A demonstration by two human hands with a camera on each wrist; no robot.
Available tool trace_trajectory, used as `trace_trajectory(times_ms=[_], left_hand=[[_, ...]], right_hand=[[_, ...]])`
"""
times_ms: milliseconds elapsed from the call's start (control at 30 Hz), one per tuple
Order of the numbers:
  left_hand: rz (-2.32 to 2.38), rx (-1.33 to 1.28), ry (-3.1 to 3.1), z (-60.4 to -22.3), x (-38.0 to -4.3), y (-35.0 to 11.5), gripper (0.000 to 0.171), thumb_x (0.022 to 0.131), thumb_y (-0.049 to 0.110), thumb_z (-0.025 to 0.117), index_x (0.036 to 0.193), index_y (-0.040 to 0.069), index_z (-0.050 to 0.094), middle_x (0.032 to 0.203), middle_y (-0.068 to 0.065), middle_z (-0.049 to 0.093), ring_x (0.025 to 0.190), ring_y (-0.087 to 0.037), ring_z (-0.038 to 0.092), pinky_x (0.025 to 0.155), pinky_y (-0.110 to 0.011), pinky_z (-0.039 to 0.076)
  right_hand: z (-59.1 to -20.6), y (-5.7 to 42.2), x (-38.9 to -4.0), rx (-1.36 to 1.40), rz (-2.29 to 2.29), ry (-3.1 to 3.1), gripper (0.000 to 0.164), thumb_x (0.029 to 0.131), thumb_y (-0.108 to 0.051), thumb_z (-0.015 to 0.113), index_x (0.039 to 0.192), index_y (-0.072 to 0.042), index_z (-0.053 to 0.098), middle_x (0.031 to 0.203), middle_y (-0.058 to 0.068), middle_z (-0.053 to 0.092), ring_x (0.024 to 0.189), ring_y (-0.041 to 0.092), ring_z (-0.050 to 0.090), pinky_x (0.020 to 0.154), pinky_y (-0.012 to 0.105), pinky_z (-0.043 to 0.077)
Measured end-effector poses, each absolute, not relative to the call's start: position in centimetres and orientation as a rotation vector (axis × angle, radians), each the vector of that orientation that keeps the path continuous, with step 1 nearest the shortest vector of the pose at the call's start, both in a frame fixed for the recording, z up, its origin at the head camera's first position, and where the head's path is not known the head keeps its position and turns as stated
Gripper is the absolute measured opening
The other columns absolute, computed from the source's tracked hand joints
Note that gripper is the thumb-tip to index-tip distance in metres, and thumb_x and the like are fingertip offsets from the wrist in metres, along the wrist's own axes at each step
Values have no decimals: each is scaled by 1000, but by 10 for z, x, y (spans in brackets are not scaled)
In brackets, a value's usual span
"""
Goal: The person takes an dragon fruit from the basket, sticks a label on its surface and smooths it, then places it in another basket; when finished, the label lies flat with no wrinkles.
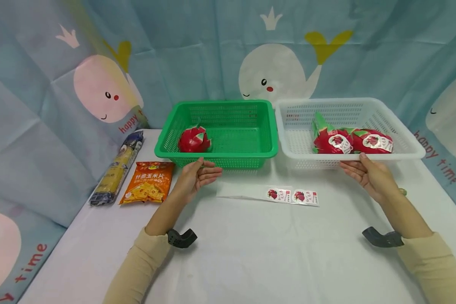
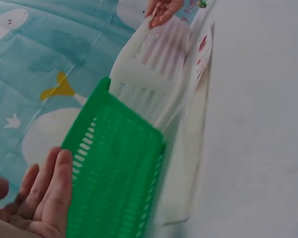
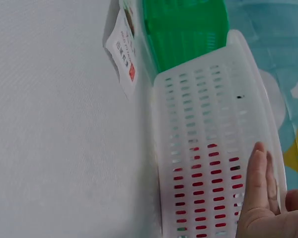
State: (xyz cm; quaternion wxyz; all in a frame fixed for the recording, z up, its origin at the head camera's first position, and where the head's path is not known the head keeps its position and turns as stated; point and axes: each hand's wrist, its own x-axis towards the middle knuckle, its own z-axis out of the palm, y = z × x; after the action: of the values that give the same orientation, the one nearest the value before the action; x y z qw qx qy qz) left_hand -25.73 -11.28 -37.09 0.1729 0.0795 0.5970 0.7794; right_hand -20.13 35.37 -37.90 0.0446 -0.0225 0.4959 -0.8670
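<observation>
A green plastic basket (image 1: 216, 161) stands at the back middle with one dragon fruit (image 1: 194, 140) in it. My left hand (image 1: 197, 175) is at its front rim, fingers extended and thumb raised near the edge. To its right is a white plastic basket (image 1: 300, 157), holding two dragon fruits that bear round-ended stickers (image 1: 340, 143). With the thumb over the front rim and fingers under it against the outer wall, my right hand (image 3: 265, 198) pinches this basket. A strip of backing paper with dragon fruit labels (image 1: 305, 196) lies in front of the baskets.
Left of the green basket lie an orange snack bag (image 1: 148, 182) and a long pack of yellow noodles (image 1: 118, 169). A small round object (image 1: 403, 191) sits beside my right wrist. A blue whale-print curtain (image 1: 213, 50) hangs behind the white-covered table (image 1: 251, 253).
</observation>
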Motion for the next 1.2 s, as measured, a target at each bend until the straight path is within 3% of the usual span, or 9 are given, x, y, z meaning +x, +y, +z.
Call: trace_trajectory(times_ms=[167, 333, 433, 633, 833, 967, 1200], left_hand=[[2037, 511, 2176, -347, -274, -131, 36, 97, 25, 45, 113, -8, 51, 95, -5, 71, 88, -14, 69, 77, -23, 54], [1377, 761, 2929, -319, -313, -157, 30, 93, 20, 54, 113, -2, 57, 103, -19, 67, 92, -28, 66, 82, -37, 53], [943, 811, 3089, -309, -339, -167, 29, 90, 12, 58, 117, 0, 55, 110, -21, 64, 98, -34, 63, 85, -46, 50], [364, 892, 3009, -305, -378, -175, 48, 83, -2, 63, 127, 0, 46, 124, -24, 54, 114, -40, 50, 96, -52, 41], [184, 805, 2866, -310, -400, -171, 72, 78, -3, 68, 141, 10, 34, 142, -19, 38, 128, -40, 36, 103, -55, 33], [149, 813, 2829, -313, -407, -165, 84, 74, -1, 73, 144, 12, 28, 145, -18, 33, 132, -38, 31, 105, -54, 32], [164, 910, 2779, -315, -412, -141, 89, 75, 13, 76, 145, 9, 22, 150, -19, 22, 139, -37, 17, 107, -54, 28]], right_hand=[[-380, 350, -204, -69, -2699, 1464, 23, 95, -18, 46, 112, -5, 53, 96, 14, 71, 89, 24, 69, 76, 30, 54], [-381, 347, -206, -119, -2708, 1432, 25, 96, -16, 43, 105, 0, 61, 96, 15, 70, 88, 24, 69, 75, 28, 54], [-382, 347, -206, -137, -2717, 1411, 28, 97, -15, 42, 103, 2, 62, 95, 16, 70, 88, 24, 69, 75, 28, 54], [-385, 349, -204, -117, -2721, 1453, 25, 96, -15, 43, 105, -1, 61, 96, 15, 71, 88, 23, 69, 75, 27, 54], [-387, 349, -202, -144, -2726, 1487, 26, 97, -14, 41, 107, -1, 61, 97, 13, 70, 89, 22, 68, 76, 27, 53], [-388, 348, -202, -210, -2734, 1467, 28, 98, -12, 37, 109, 0, 59, 100, 14, 70, 91, 23, 68, 77, 28, 52], [-386, 344, -204, -214, -2748, 1500, 27, 98, -12, 37, 109, 0, 59, 99, 13, 70, 90, 23, 68, 76, 28, 52]])
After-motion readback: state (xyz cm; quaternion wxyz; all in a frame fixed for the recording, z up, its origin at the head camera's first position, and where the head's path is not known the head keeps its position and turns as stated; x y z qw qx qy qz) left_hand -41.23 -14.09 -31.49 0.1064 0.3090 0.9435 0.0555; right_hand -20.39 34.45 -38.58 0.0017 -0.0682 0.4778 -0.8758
